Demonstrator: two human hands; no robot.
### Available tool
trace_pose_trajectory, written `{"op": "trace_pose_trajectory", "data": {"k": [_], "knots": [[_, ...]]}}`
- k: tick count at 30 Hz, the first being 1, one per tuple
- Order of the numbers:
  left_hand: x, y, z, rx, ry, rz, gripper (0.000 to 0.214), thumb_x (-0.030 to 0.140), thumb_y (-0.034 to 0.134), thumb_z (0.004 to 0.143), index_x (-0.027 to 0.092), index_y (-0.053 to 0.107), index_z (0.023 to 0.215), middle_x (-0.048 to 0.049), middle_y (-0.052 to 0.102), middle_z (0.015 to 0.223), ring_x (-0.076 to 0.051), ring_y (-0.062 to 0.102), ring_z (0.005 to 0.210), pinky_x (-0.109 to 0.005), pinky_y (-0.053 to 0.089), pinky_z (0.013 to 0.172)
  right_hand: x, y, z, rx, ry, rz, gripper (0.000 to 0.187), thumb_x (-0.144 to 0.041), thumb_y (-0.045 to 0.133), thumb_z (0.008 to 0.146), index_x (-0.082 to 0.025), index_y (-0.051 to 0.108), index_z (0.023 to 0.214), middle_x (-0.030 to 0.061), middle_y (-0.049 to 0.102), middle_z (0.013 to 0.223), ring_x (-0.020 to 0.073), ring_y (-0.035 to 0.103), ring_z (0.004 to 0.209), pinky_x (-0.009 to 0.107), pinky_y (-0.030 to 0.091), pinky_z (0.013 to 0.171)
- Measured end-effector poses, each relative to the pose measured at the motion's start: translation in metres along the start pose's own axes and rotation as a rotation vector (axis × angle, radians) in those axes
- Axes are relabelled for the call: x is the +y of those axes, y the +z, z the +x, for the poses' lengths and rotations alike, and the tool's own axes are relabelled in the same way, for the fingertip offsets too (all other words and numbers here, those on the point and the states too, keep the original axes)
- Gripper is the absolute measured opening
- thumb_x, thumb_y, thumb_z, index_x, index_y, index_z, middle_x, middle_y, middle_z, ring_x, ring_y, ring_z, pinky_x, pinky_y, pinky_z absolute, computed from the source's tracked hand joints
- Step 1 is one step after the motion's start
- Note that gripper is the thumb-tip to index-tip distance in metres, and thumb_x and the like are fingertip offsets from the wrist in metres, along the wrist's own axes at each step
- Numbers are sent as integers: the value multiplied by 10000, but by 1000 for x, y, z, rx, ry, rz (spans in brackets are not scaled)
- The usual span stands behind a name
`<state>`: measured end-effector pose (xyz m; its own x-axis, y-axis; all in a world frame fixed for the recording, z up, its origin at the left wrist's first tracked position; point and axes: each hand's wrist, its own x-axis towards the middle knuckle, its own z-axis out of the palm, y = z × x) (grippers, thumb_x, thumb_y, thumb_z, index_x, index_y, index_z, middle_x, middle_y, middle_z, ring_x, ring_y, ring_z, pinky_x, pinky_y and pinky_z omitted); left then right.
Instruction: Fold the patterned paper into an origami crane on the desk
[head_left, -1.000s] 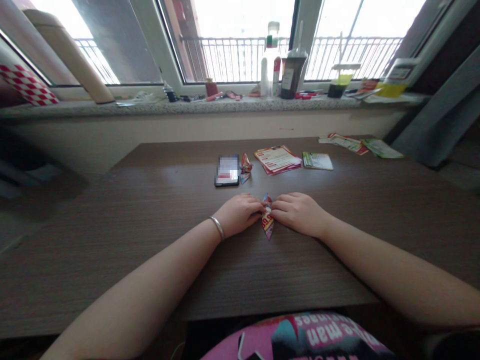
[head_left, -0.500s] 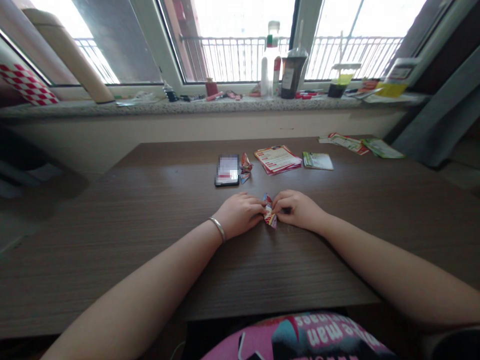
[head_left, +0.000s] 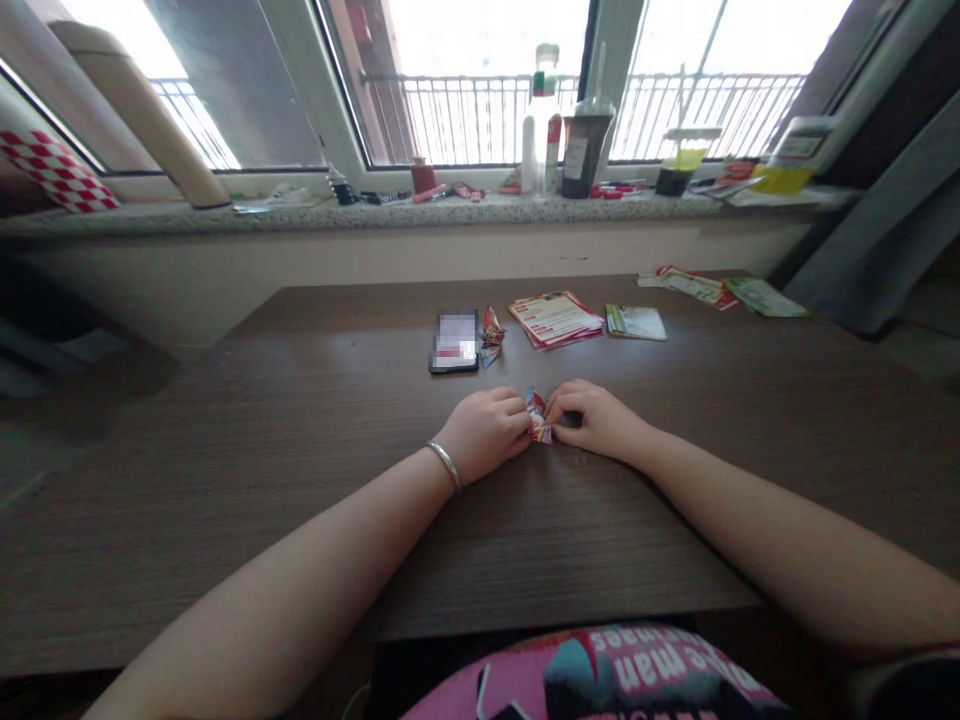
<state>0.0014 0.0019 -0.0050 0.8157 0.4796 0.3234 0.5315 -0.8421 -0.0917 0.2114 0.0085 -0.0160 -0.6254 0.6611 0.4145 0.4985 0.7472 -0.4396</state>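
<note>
A small folded piece of colourful printed paper stands between my two hands, just above the tabletop or touching it. My left hand, with a silver bangle at its wrist, pinches the paper's left side, and its fingers hide part of it. From the right, my right hand grips the other side between thumb and fingertips. Beyond my hands lies a similar folded paper piece, orange and red, beside a phone with a lit, blurred screen.
On the dark wooden table, a stack of printed cards lies behind my hands. Right of it are a small greenish card pile and loose leaflets. Bottles and a dark drink cup line the windowsill.
My left hand has shifted slightly, its fingers now covering more of the paper's lower left. The paper's lower end shows shorter than before. My right hand has barely moved.
</note>
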Motion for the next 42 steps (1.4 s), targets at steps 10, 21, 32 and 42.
{"op": "trace_pose_trajectory", "data": {"k": [10,21,32,42], "knots": [[1,3,2,88,-55,61,209,265,467,865,174,619,755,-20,660,761,-139,624,756,-408,315,1064,-10,-4,-1,-31,-34,-298,58,-183,599,756,-198,654,750,36,674,780,178,587,799,341,360,839],[2,2,4,97,-111,10,155,224,497,817,192,626,736,-5,639,751,-153,598,785,-459,253,1091,-4,0,1,-5,71,-195,22,-206,630,725,-197,651,727,18,673,791,172,593,828,337,350,844],[-3,7,3,46,-197,-209,70,222,541,788,192,604,789,-45,663,963,-210,561,1055,-445,347,1015,0,2,1,6,90,-87,96,-250,614,765,-197,634,688,31,699,838,182,614,843,317,410,818],[-4,8,3,71,-160,-176,64,220,558,771,189,612,756,-48,679,912,-212,568,1083,-485,244,1090,-2,2,4,-30,137,-106,122,-243,592,775,-193,605,664,40,687,783,185,617,824,308,416,799]]}}
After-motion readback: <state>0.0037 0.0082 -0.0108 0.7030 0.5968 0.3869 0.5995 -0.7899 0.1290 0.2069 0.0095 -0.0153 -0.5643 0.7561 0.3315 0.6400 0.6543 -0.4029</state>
